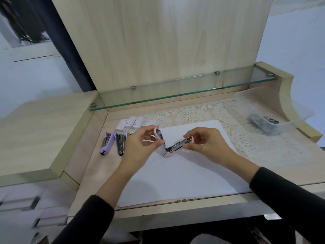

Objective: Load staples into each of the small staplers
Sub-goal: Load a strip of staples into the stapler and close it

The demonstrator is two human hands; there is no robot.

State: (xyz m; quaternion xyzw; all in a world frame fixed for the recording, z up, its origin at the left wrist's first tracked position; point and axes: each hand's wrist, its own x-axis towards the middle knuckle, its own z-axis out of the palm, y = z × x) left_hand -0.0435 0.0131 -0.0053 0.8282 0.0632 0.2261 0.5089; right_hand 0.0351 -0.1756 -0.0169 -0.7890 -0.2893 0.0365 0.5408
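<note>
Wooden desk point(84, 155), white sheet point(175, 176) on it | far left I see spare staplers point(105, 143) lying by staple boxes point(131, 122) | left hand point(139, 147) fingers curled, pinching raised lid of pink stapler point(173, 147), hinged open in a V above sheet | right hand point(207, 141) fingers pinch its metal arm | tub point(274, 120) far right

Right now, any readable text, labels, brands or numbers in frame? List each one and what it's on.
No legible text in this view.
staple boxes: small dark marks on the end labels, too blurred to read.
pink stapler: no marking visible.
other staplers: no marking visible.
clear bin: no label visible; the contents are too blurred to tell.
</note>
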